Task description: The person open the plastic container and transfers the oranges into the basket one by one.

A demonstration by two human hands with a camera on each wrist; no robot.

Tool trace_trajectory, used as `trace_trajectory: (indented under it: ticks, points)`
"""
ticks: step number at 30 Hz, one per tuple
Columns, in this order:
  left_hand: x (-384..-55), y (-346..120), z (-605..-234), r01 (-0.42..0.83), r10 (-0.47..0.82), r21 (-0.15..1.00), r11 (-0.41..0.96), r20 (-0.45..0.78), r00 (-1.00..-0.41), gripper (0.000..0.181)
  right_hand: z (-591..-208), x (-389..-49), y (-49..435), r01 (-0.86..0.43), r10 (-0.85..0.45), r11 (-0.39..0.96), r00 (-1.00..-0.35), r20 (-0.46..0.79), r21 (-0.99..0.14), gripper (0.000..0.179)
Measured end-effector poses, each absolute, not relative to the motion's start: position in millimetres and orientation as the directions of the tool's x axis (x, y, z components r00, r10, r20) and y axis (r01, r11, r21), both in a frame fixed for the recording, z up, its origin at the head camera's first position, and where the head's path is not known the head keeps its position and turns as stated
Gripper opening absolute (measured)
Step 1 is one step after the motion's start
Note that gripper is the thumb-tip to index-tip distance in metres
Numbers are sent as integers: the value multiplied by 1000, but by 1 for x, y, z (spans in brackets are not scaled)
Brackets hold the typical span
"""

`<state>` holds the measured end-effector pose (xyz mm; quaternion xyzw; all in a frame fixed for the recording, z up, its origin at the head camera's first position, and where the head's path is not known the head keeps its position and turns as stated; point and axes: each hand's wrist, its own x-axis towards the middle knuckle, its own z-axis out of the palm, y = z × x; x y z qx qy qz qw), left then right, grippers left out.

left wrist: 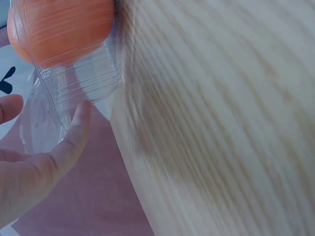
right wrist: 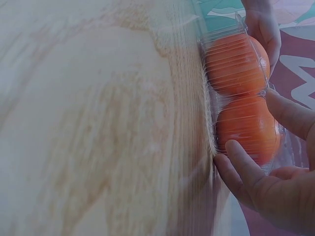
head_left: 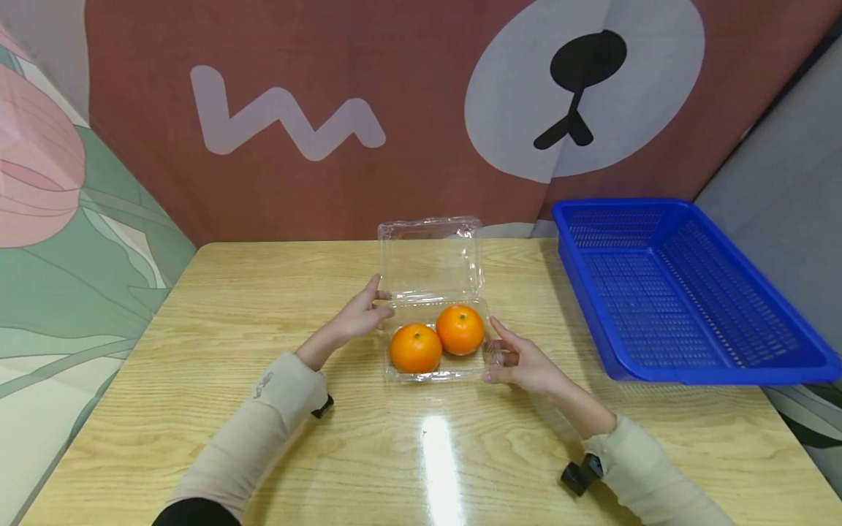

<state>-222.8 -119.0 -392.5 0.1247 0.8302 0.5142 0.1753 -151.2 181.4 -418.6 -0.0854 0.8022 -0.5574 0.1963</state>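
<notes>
A clear plastic clamshell box (head_left: 411, 377) lies on the table with its lid (head_left: 430, 259) raised toward the wall. Two oranges (head_left: 416, 348) sit side by side in its base, the right one (head_left: 460, 329) slightly farther back. At the box's left side is my left hand (head_left: 358, 314), fingers spread; in the left wrist view one extended fingertip (left wrist: 84, 109) meets the ribbed plastic wall. My right hand (head_left: 529, 363) is at the opposite end, with fingers fairly straight. In the right wrist view its fingertips (right wrist: 234, 146) are right against the side wall and the rim.
A large blue plastic basket (head_left: 595, 329) stands at the table's right side. The wooden table (head_left: 263, 285) meets a wall covering (head_left: 296, 197) with a cartoon face behind the box. Small black devices (head_left: 582, 473) are strapped at both wrists.
</notes>
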Motion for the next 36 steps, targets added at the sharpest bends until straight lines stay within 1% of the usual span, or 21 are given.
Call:
trace_trajectory:
  ticks: [6,11,22,30,36]
  points:
    - [-221,-117,-392,-5,378,895,445,-193,-906,74,-419,-151,181,90,-356,351,-908,-222,-932,97]
    - [-220,-117,-393,-15,396,901,434,-206,-895,69,-419,-151,181,93,-358,350,-906,-225,-932,97]
    - [-217,-120,-391,-14,414,893,449,-222,-883,67,-419,-150,181,85,-367,343,-905,-216,-936,97]
    - [-211,-128,-388,-15,367,874,485,-219,-904,70,-418,-151,183,84,-364,356,-905,-221,-931,97]
    - [-205,-135,-385,-33,332,878,478,-216,-918,64,-417,-150,182,89,-361,369,-903,-231,-925,97]
